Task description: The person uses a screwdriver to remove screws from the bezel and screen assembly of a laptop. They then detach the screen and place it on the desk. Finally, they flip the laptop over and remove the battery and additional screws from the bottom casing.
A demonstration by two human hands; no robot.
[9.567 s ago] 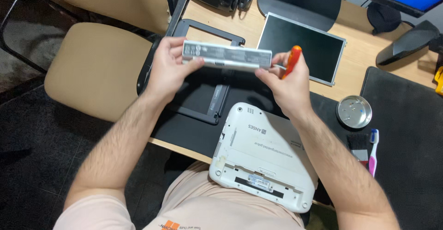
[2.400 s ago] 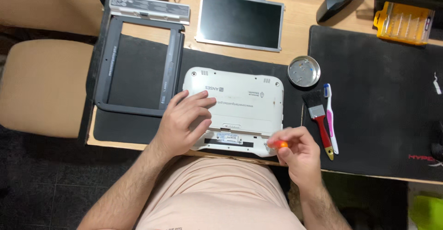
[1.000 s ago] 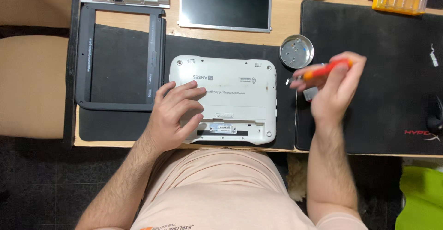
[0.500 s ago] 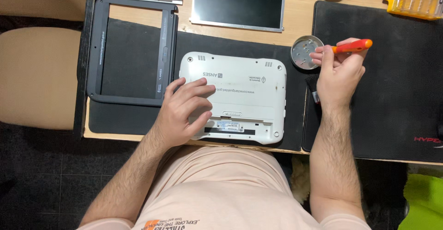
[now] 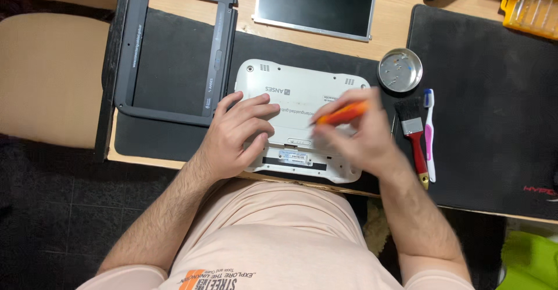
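I see a white netbook [image 5: 302, 101] lying upside down on a black mat at the table's near edge, its battery bay empty; above it, a blurred orange-handled screwdriver [image 5: 343, 113] tilts leftward.

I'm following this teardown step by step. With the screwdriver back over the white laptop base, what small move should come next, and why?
Probably lower the tip of the orange-handled screwdriver onto a screw in the upturned white plastic laptop base. The right hand holds it above the base, blurred, while the left hand lies flat on the casing, steadying it. The round metal dish beside it holds small parts.
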